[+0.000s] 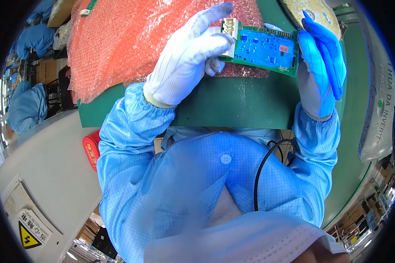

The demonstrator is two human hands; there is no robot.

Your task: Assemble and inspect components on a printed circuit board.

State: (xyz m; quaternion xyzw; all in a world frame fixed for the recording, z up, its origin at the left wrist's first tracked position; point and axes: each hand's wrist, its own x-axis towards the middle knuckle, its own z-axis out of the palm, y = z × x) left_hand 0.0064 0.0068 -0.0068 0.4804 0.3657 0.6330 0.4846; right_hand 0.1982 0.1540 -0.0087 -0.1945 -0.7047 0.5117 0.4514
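A green circuit board (261,49) is held up above the table edge, its face lit blue, with a small pinkish label and a white connector block (229,30) at its left end. My left hand (186,55), in a white glove with dark-smudged fingertips, pinches that connector end, its index finger stretched out. At the board's right end is my right hand (316,65), also gloved and tinted blue, its fingers against the edge. A slim blue pen-like stick (331,70) lies along the right hand; its exact kind is unclear. A whitish tip shows behind the board's top edge.
Pink bubble wrap (118,48) covers the left of the green table (241,103). A small green board (90,6) lies on it. Far right stands a round, worn plate (309,13); a white plastic bag (379,105) is beyond. A red container (91,149) sits left. A black cable (261,168) crosses my front.
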